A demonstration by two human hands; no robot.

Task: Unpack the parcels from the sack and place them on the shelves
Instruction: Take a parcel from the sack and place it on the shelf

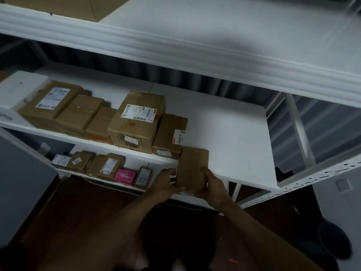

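On the middle shelf [234, 133] a row of brown boxes [134, 122] runs from the left toward the centre, packed edge to edge. Next comes the left hand [166, 181], fingers curled on the near left side of a small plain parcel [192, 169]. The parcel sits at the shelf's front edge, just beside the last box. The right hand [214, 185] clasps its right side. It looks light and stiff (cardboard, flat-faced, no visible sag), so gripping the two long sides should do; the smooth wrap might slip if pinched loosely. The sack is not in view.
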